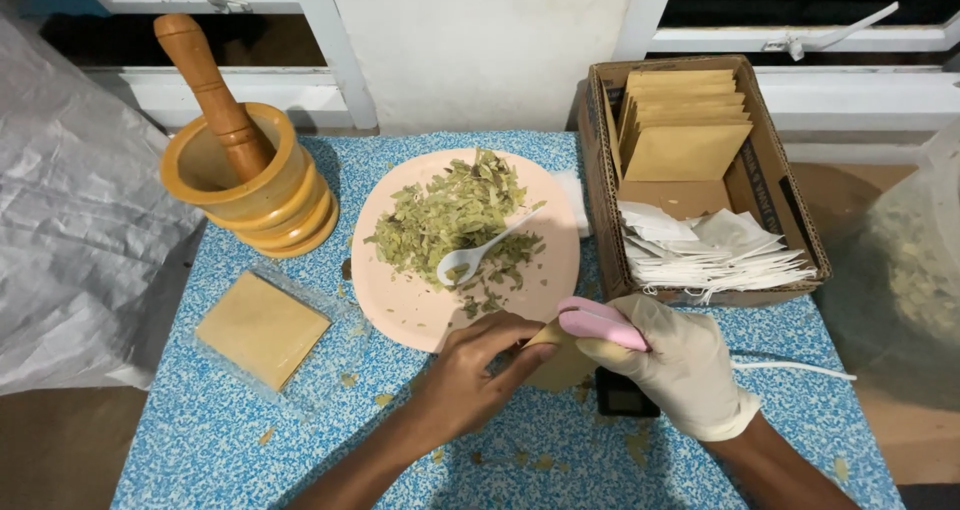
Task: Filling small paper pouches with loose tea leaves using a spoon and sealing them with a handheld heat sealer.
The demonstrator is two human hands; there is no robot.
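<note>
My left hand is bare and pinches the edge of a tan paper pouch near the front of the table. My right hand wears a cream glove and grips a pink handheld sealer that clamps across the top of the pouch; a white cord runs from it to the right. Just behind the hands lies a pink plate with chopped dried green leaves and a white plastic spoon.
A wooden mortar and pestle stands at the back left. A tan pouch in clear wrap lies at left. A cardboard box at right holds tan pouches and white filter bags. Plastic sheeting lies on both sides of the blue table.
</note>
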